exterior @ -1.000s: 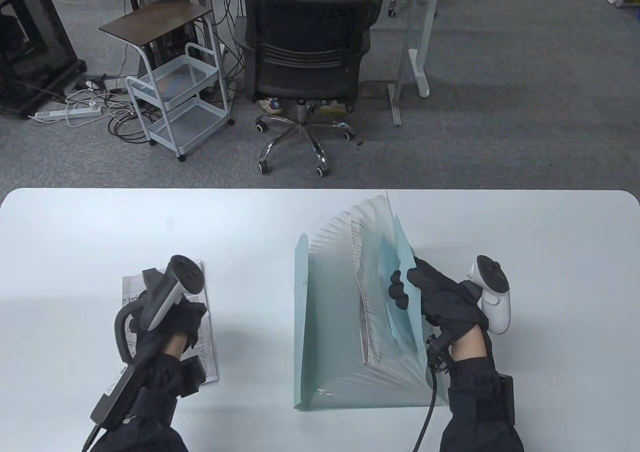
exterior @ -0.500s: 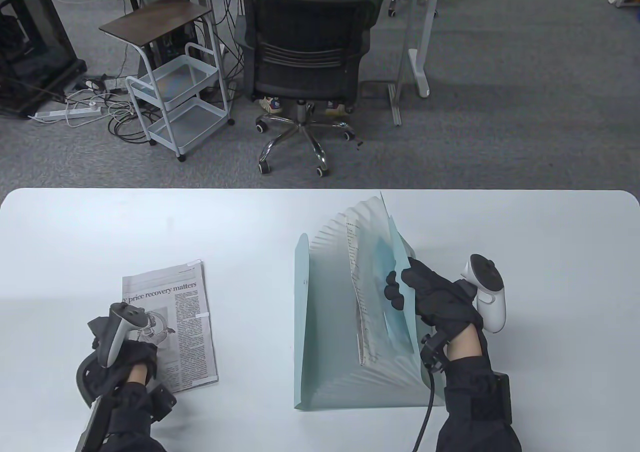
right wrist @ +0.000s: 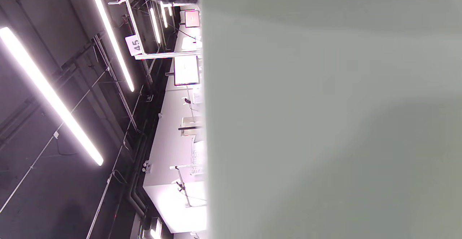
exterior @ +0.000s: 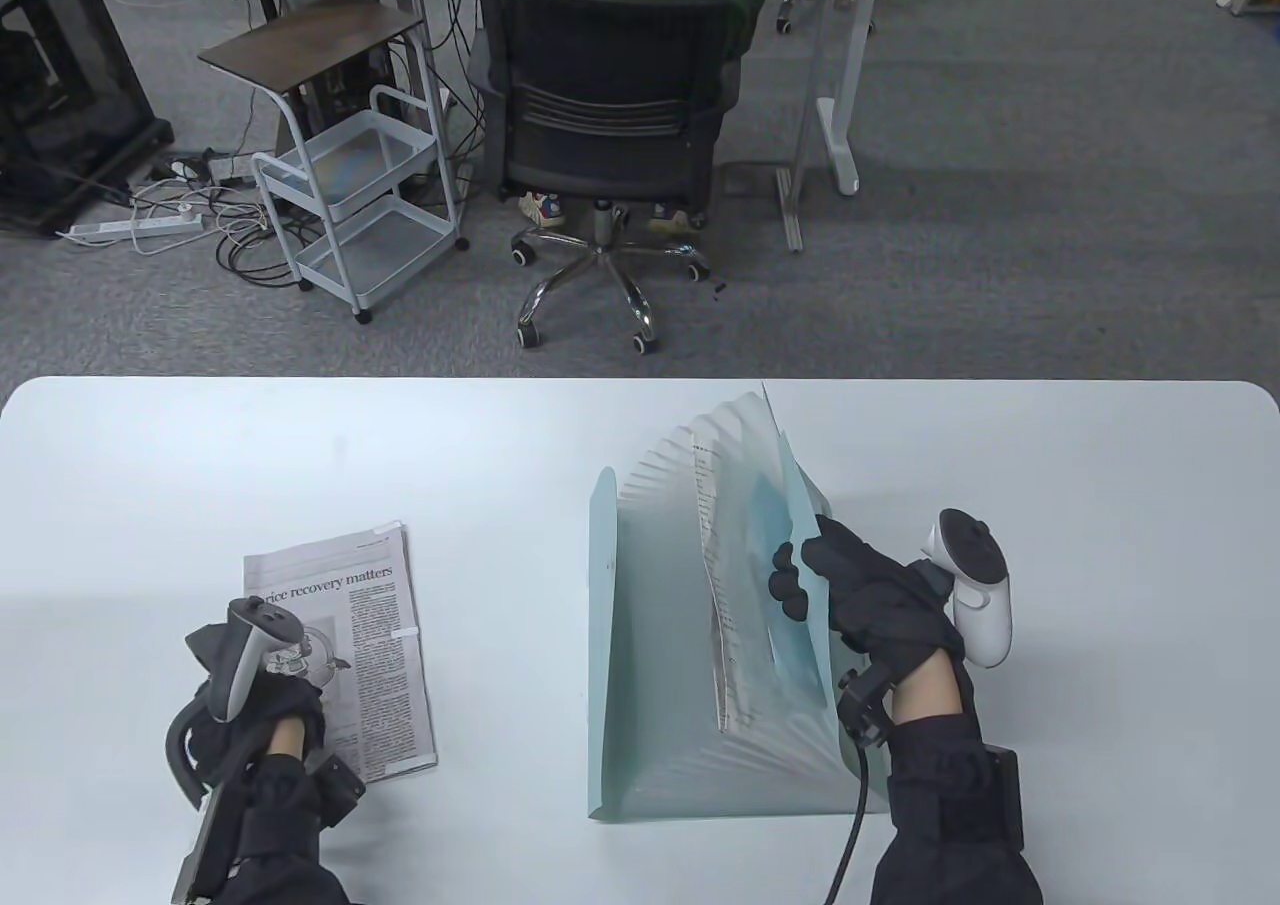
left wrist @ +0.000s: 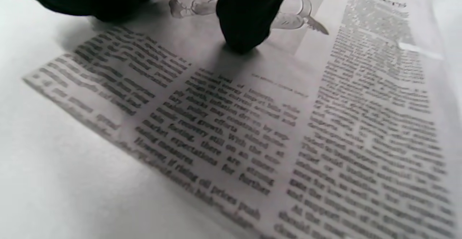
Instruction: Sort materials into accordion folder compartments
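Observation:
A pale teal accordion folder stands fanned open on the white table. A printed newspaper sheet and a blue sheet stand in its right-hand compartments. My right hand grips the folder's right cover, fingers over its edge; that cover fills the right wrist view. A folded newspaper clipping lies flat at the left. My left hand rests on its lower left part, and in the left wrist view a fingertip presses on the clipping.
The table's far edge borders grey carpet. An office chair with a seated person and a white cart stand beyond it.
My left hand pulled back toward me off the clipping's top, uncovering its headline, and now rests on its lower left. My right hand and the folder cover shifted slightly left.

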Tool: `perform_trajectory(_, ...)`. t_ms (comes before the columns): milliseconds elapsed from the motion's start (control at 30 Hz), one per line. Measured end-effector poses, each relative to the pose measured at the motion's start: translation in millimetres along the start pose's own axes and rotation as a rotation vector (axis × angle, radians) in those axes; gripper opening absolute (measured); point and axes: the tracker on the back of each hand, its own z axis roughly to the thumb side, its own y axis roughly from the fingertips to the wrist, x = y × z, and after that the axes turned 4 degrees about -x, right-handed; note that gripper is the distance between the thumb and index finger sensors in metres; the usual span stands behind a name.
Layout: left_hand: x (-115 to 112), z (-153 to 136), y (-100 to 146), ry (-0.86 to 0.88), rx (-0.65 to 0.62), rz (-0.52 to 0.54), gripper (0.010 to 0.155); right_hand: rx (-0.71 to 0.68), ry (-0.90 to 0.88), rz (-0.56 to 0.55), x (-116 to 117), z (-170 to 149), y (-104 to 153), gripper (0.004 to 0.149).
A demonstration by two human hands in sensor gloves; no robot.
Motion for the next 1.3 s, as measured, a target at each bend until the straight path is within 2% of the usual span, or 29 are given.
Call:
perform_trajectory(367,-3.6,4.4,-0.4,0.067,-0.009,0.073,0.073,0.006,0.016,-0.003,2.6,-0.3,-1.0,0.065)
perform_trajectory(533,-2.5,-0.7,-1.8,0.091,-0.001,0.089,0.068,0.007,0.010,0.004,3.8,-0.7,-1.4,0.065)
perform_trajectory(667,-2.1,-10.3,-5.6,0.199,0.002,0.060,0.052,0.007,0.009,0.006,4.6,-0.6,-1.8,0.065)
perform_trajectory(800,-2.3,-8.5,-5.8,0.190,0.004,0.079,0.049,0.005,0.007,0.002,4.2,-0.1,-1.5,0.065)
perform_trajectory(1200,1.1,-9.3,-5.4,0.127,0.044,0.115,0.054,0.000,-0.008,0.003,2.4,1.4,-0.1,0.065)
perform_trajectory(1300,3.0,-15.8,-6.4,0.192,0.047,0.094,0.051,-0.002,-0.013,0.002,1.7,1.7,0.3,0.065)
